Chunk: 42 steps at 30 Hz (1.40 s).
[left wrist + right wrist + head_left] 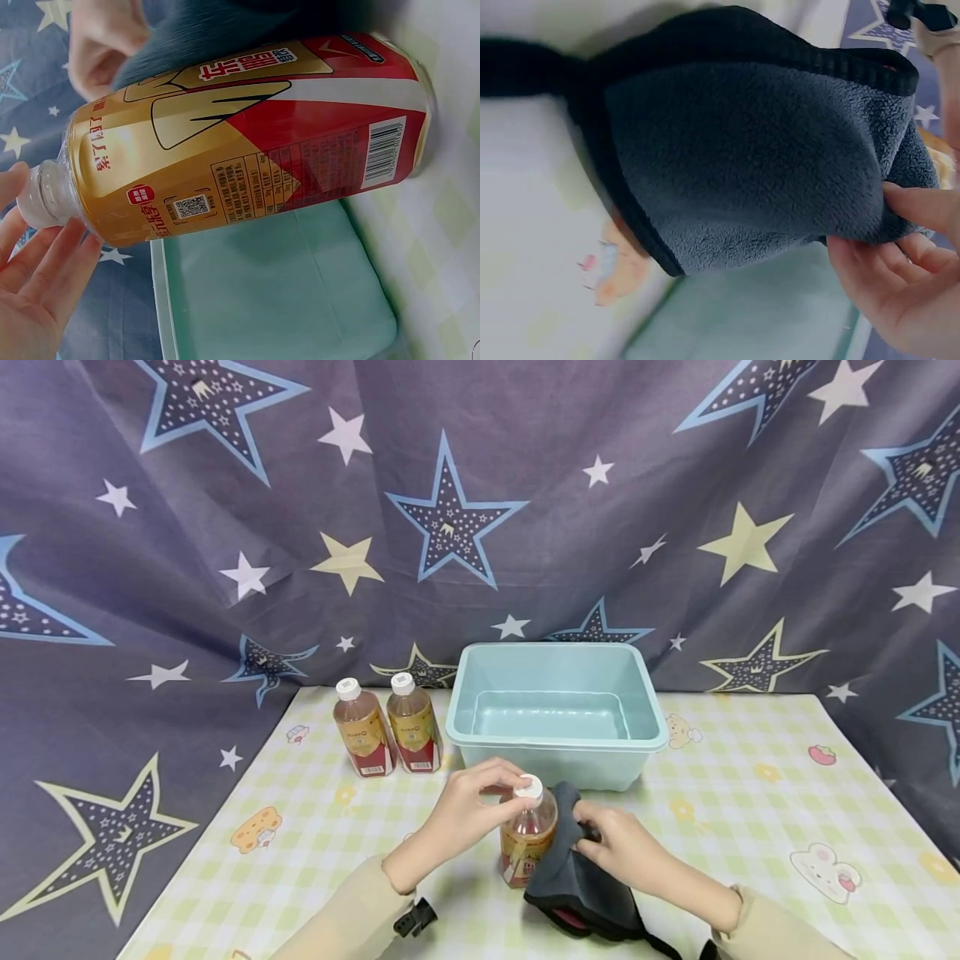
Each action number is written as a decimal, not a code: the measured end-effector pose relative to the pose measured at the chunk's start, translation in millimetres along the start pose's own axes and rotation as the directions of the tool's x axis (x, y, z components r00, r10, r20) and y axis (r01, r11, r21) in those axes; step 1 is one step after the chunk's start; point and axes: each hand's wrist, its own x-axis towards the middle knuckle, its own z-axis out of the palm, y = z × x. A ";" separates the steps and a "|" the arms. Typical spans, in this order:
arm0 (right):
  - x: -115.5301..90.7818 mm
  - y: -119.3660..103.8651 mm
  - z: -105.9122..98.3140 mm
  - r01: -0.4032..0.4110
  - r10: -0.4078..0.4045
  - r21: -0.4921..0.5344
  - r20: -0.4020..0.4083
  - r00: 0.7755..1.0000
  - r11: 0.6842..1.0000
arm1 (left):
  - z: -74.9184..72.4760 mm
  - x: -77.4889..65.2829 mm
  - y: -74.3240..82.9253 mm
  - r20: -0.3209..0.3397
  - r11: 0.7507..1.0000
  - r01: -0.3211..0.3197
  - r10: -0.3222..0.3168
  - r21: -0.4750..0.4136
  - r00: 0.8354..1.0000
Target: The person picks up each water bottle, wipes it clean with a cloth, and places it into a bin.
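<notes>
A drink bottle [522, 853] with a white cap stands upright on the table, in front of a pale blue bin. My left hand [474, 806] pinches its cap [37, 196] between thumb and fingers; the gold and red label [300, 142] faces the left wrist camera. Right beside the bottle, my right hand [618, 847] pinches a dark grey fleece piece [742, 150] with black edging and a black strap. Thumb and fingers of the hand [900, 281] grip a fold at its end. A bit of red shows inside its lower opening in the head view.
The pale blue bin [555, 752] stands behind my hands. Two more bottles [363, 735] with white caps stand side by side at the back left. A checked cloth [315, 860] covers the table, and a star-patterned curtain [585, 552] hangs behind it.
</notes>
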 end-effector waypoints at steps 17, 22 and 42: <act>2.0 -6.1 -5.4 -0.020 0.021 0.034 -0.030 0.999 0.999 | 0.1 0.1 -0.8 -0.004 1.000 -0.010 0.010 0.004 1.000; 0.5 0.7 3.6 -0.032 0.032 0.041 0.003 0.999 0.999 | -0.1 0.7 -0.4 -0.002 1.000 -0.006 0.006 0.007 1.000; -3.0 23.4 35.0 -0.099 0.099 -0.015 0.072 0.992 0.995 | -0.4 0.4 0.2 0.008 1.000 0.018 -0.018 0.014 1.000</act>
